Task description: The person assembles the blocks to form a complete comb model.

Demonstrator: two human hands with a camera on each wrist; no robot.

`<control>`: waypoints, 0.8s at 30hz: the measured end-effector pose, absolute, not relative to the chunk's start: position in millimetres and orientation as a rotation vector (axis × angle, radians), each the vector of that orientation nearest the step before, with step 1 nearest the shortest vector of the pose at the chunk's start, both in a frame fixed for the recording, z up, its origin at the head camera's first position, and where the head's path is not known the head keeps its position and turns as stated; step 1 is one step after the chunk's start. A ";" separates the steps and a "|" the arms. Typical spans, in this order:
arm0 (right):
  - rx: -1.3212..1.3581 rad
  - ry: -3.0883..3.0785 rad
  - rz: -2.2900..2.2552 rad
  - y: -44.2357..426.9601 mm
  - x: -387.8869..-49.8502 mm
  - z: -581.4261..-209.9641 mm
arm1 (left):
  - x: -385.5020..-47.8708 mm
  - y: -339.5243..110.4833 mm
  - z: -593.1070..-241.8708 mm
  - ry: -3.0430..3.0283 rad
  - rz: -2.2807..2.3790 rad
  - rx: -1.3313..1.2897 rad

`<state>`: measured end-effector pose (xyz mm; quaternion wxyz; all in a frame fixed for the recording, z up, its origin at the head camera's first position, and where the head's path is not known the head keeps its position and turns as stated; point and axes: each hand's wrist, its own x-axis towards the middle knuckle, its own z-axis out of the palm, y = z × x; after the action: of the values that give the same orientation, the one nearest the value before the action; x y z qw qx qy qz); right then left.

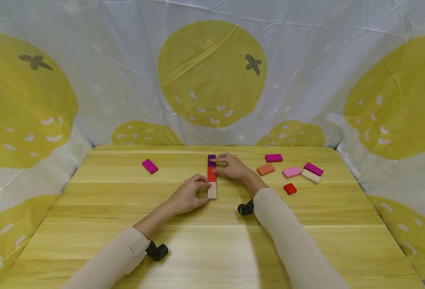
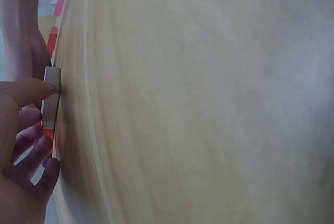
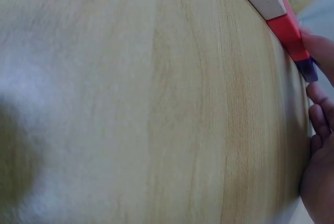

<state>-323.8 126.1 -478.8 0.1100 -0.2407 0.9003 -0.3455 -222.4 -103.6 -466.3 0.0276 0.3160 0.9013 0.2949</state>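
A beige block [image 1: 211,191], a red block [image 1: 211,175] and a purple block [image 1: 211,157] lie end to end in a straight row pointing away from me. On the left of the row, my left hand [image 1: 188,195] touches the beige block with its thumb and fingertips. In the left wrist view, that thumb rests against the beige block [image 2: 51,109] and the other fingers are spread. From the right, my right hand [image 1: 233,166] reaches the far part of the row. Its index fingertip lies on the purple block, and its thumb touches the red block [image 3: 288,36].
A magenta block [image 1: 150,166] lies at the left. To the right are another magenta block [image 1: 274,158], an orange block [image 1: 266,169], a pink block [image 1: 292,172] and a small red block [image 1: 290,188]. Beside them, a magenta block [image 1: 313,169] touches a beige block [image 1: 310,176].
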 end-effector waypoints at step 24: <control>-0.467 2.344 -1.530 169.7 -311.7 -453.1 | -277.0 -104.1 -462.5 2.712 0.961 0.914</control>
<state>-311.7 169.7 -453.1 0.1513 -0.1626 0.8165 -0.5329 -277.0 -104.1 -462.5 0.0611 0.3023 0.8966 0.3178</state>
